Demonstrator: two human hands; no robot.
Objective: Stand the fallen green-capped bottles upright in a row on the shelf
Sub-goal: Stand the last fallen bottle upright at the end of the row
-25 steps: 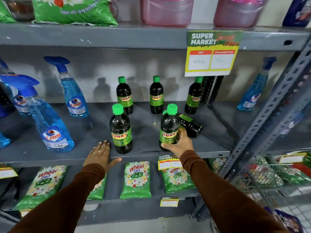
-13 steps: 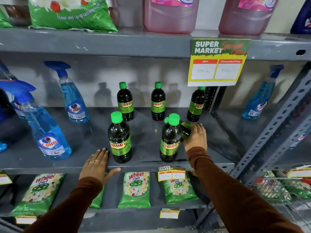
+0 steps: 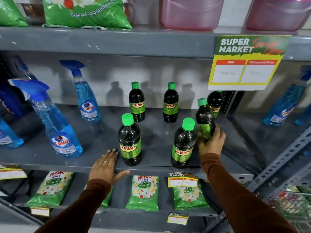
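Grey painted metal shelf (image 3: 159,137) in a shop bay carries everything here, under a yellow and green paper price sign (image 3: 245,64). Tall blue plastic spray bottles (image 3: 58,130) stand at its left end. Five dark plastic green-capped bottles with yellow-green labels are upright: three at the back (image 3: 136,102), two nearer the front edge (image 3: 129,140).

A sixth bottle (image 3: 205,120) is in the right hand (image 3: 211,143), which is wrapped round its lower body near the label, just right of the front right bottle. Its long axis runs close to vertical, cap up and tipped slightly left.

Filled with dark liquid, it likely feels fairly heavy and stiff, with smooth sides that could slip; gripping low on the labelled waist seems sound.

Flat and spread, the left hand (image 3: 106,163) rests on the shelf's front lip, gripping nothing.
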